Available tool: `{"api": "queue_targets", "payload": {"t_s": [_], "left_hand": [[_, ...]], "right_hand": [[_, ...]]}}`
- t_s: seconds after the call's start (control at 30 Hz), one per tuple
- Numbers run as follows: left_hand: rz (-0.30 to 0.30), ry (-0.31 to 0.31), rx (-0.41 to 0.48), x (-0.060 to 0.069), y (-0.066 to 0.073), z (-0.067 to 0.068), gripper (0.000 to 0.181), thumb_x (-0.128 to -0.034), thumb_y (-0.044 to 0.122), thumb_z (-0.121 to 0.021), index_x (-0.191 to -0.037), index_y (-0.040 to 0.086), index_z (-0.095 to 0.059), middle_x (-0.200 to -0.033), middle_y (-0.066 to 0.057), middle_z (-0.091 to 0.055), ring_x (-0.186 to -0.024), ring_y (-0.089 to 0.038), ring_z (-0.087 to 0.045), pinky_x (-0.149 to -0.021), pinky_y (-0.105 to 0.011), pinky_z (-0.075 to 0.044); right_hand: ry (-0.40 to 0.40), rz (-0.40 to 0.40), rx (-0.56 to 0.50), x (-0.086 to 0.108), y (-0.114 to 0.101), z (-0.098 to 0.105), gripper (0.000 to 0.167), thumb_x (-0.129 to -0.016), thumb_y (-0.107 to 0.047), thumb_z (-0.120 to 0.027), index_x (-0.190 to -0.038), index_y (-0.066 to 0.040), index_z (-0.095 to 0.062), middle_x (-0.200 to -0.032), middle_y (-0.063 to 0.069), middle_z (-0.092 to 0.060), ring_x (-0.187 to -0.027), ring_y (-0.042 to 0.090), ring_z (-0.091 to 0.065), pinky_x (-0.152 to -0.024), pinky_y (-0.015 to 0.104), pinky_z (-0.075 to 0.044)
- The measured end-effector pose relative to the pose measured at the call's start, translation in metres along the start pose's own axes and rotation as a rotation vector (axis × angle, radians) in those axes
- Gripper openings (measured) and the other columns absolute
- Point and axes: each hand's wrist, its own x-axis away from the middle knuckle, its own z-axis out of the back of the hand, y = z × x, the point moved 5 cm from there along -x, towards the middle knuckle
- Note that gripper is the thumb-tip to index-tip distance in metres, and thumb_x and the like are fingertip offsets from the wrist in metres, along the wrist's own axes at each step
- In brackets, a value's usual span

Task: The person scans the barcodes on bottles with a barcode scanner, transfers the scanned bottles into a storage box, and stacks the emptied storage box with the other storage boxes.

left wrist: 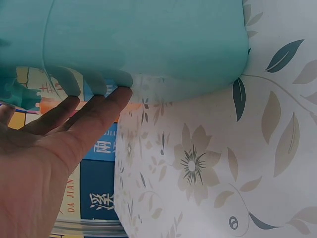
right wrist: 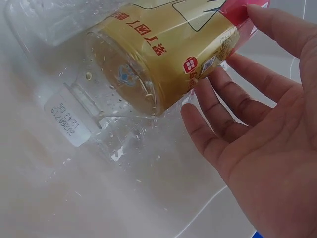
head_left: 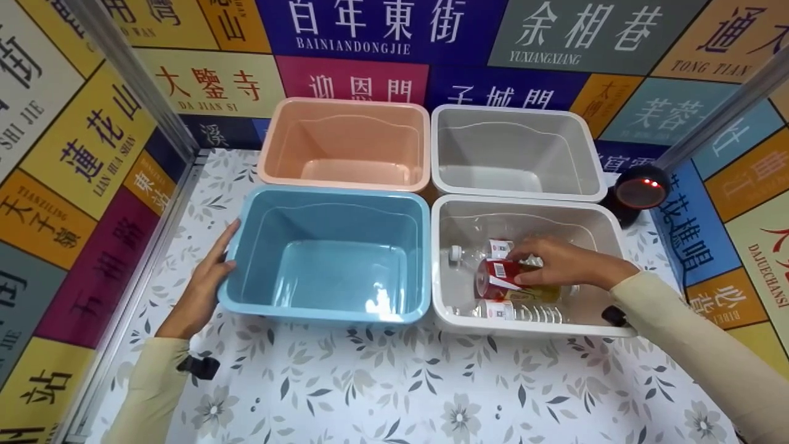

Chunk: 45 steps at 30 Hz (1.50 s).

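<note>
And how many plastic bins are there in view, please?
4: peach bin back left, grey bin back right, blue bin front left, off-white bin front right.

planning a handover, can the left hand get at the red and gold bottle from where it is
Probably not: the left hand touches the left side of the blue bin, which stands between, and the right hand holds the bottle.

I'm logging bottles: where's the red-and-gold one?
In the head view, the red-and-gold bottle is in the front right bin, between clear bottles, gripped by the right hand.
</note>
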Motion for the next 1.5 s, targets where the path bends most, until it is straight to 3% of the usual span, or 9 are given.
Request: {"api": "queue_targets", "payload": {"t_s": [0.27,0.67,1.13,1.4,1.5], "left_hand": [[-0.004,0.002,-0.006,-0.0002,0.0012,-0.0004,0.069,-0.1146,0.021,-0.037,-0.176,0.046,-0.02,-0.185,0.008,-0.008,-0.167,-0.044,-0.011,-0.123,-0.083,-0.011],[0.008,-0.007,0.002,0.0009,0.0027,-0.0026,0.067,-0.1152,0.023,-0.036,-0.175,0.049,-0.019,-0.184,0.009,-0.009,-0.167,-0.043,-0.014,-0.122,-0.082,-0.016],[0.008,-0.001,0.002,-0.0005,0.0026,-0.0013,0.068,-0.1154,0.022,-0.037,-0.175,0.048,-0.02,-0.185,0.009,-0.008,-0.167,-0.043,-0.011,-0.124,-0.082,-0.013],[0.002,-0.003,0.019,0.0002,0.0011,-0.0009,0.068,-0.1152,0.021,-0.036,-0.176,0.047,-0.019,-0.185,0.007,-0.009,-0.166,-0.044,-0.013,-0.123,-0.081,-0.015],[0.001,-0.001,0.01,0.0003,0.001,-0.001,0.068,-0.1149,0.021,-0.036,-0.176,0.047,-0.02,-0.185,0.007,-0.01,-0.166,-0.044,-0.014,-0.123,-0.081,-0.014]], "right_hand": [[-0.04,-0.048,-0.004,0.001,0.0,-0.0038,0.05,-0.09,-0.028,-0.093,-0.13,-0.002,-0.078,-0.121,0.009,-0.073,-0.11,0.029,-0.067,-0.1,0.057,-0.058],[-0.098,-0.148,0.013,0.0035,0.0011,-0.0076,0.068,-0.079,-0.033,-0.101,-0.133,-0.001,-0.074,-0.113,0.004,-0.061,-0.101,0.02,-0.062,-0.091,0.041,-0.059],[-0.141,-0.153,-0.054,0.0064,-0.0041,-0.0034,0.057,-0.083,-0.032,-0.098,-0.127,-0.009,-0.071,-0.111,0.001,-0.07,-0.098,0.019,-0.063,-0.087,0.034,-0.057],[-0.152,-0.153,-0.095,0.0066,-0.006,-0.002,0.061,-0.083,-0.034,-0.098,-0.13,-0.005,-0.071,-0.118,0.005,-0.072,-0.107,0.022,-0.066,-0.093,0.039,-0.057],[-0.135,-0.132,-0.095,0.0072,-0.0064,-0.0007,0.054,-0.09,-0.036,-0.093,-0.129,-0.004,-0.074,-0.12,0.006,-0.07,-0.108,0.023,-0.067,-0.094,0.04,-0.058]]}}
